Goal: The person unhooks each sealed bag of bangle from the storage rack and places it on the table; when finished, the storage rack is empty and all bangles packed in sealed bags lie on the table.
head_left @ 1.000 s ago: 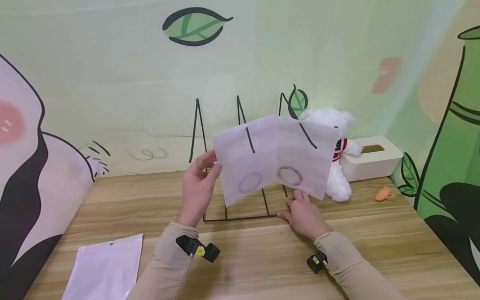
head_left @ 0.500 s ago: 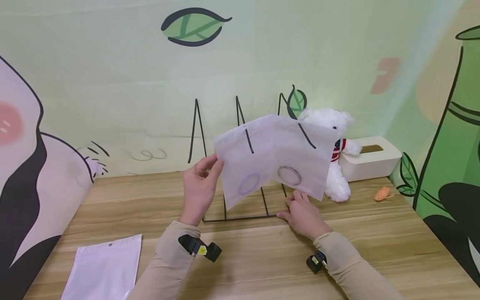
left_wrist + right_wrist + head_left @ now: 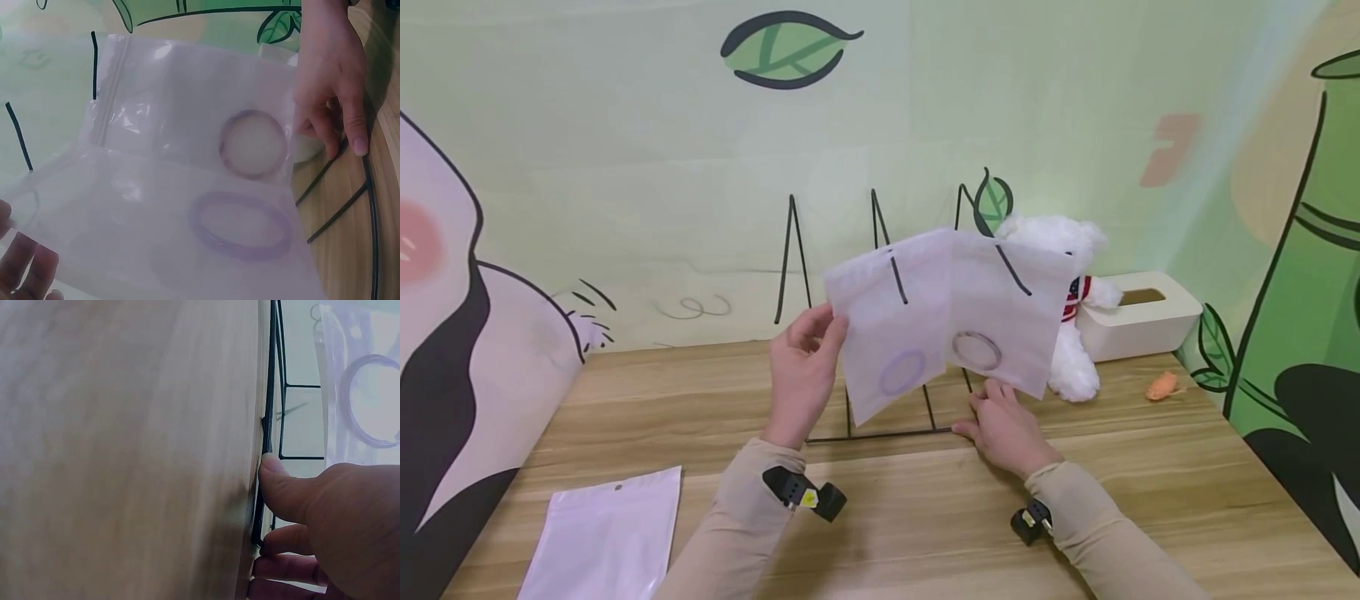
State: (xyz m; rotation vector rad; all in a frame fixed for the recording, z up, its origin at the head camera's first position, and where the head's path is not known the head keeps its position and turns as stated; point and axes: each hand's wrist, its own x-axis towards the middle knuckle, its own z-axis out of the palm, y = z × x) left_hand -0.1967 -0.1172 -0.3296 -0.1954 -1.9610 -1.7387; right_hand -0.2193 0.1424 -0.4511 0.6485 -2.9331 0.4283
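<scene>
Two translucent white zip bags hang side by side on the hooks of a black wire display rack [image 3: 880, 434]. The left bag [image 3: 876, 325] holds a pale purple ring, perhaps a bangle [image 3: 242, 255], and the right bag [image 3: 1037, 333] holds a darker ring [image 3: 222, 147]. My left hand [image 3: 802, 367] pinches the left bag's outer edge between thumb and fingers, and this bag is angled toward me. Low at the rack's front right corner, my right hand [image 3: 1011, 429] grips the base wire, its thumb [image 3: 284, 481] on the front bar and fingers curled behind.
Another white zip bag [image 3: 606, 533] lies flat at the front left of the wooden table [image 3: 925, 533]. Behind the right bag sits a white plush bear [image 3: 1075, 367], with a white tissue box [image 3: 1142, 329] beside it. A small orange object [image 3: 1162, 386] lies near the right edge.
My left hand has shifted slightly right, and the left bag's lower corner has swung a little downward. My right hand keeps its grip on the rack.
</scene>
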